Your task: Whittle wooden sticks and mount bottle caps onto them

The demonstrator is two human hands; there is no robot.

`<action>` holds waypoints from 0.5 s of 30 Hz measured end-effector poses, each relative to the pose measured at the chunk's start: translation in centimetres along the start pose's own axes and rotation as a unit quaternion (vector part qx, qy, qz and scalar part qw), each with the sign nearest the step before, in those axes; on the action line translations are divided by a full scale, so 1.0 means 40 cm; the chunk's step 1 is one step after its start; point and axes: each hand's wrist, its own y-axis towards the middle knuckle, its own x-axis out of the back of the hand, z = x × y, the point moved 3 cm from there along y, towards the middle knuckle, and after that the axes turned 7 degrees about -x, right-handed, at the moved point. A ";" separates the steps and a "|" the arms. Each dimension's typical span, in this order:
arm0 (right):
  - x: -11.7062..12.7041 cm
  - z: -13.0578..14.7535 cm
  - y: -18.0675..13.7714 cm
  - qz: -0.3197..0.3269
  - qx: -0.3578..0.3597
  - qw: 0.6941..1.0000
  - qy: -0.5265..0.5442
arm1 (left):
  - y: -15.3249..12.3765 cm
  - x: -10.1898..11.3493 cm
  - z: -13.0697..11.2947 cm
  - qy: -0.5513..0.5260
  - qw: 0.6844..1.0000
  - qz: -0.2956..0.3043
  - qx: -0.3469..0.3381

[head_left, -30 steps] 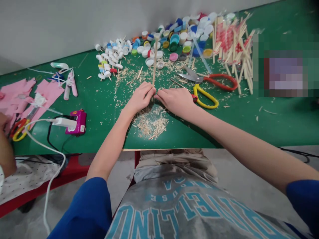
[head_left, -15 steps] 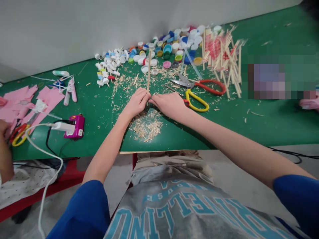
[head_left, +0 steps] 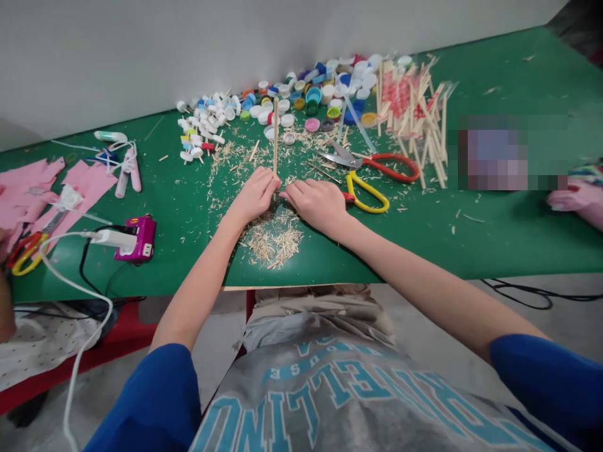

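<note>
Low over the table, my left hand point(head_left: 259, 191) is closed around a wooden chopstick point(head_left: 276, 135), which sticks up and away from me between thumb and fingers. My right hand point(head_left: 319, 202) is just to the right, curled with its fingertips close to the stick's lower end. Whatever it grips is hidden under the fingers. Wood shavings point(head_left: 277, 245) lie heaped below both hands and scattered behind them. Right of my right hand rest scissors with red and yellow handles point(head_left: 377, 164), beside a thin metal rod point(head_left: 325, 172).
Bottle caps point(head_left: 312, 97) are piled along the wall, with caps on short sticks point(head_left: 207, 122) at left. Wrapped chopsticks point(head_left: 419, 119) lie at back right. On the left are a magenta power adapter point(head_left: 141, 238), pink sheets point(head_left: 28, 188), glue guns point(head_left: 128, 172) and another person's arm point(head_left: 5, 307).
A small gap has opened between my right hand and my left hand at the chopstick. The view has shifted slightly, and the neighbour's arm at left shows less.
</note>
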 end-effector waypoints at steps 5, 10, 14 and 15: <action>-0.004 -0.001 -0.002 -0.020 -0.005 1.000 0.002 | 0.000 -0.001 0.001 0.004 1.000 0.009 -0.001; -0.006 -0.001 -0.001 -0.026 -0.006 1.000 0.014 | 0.001 -0.001 0.001 -0.001 1.000 0.002 0.000; -0.006 -0.003 0.002 -0.045 0.001 0.999 0.016 | 0.004 0.000 -0.001 -0.003 1.000 0.007 0.004; -0.006 -0.003 0.002 -0.050 0.003 0.999 0.016 | 0.005 0.001 -0.002 -0.003 1.000 0.008 0.006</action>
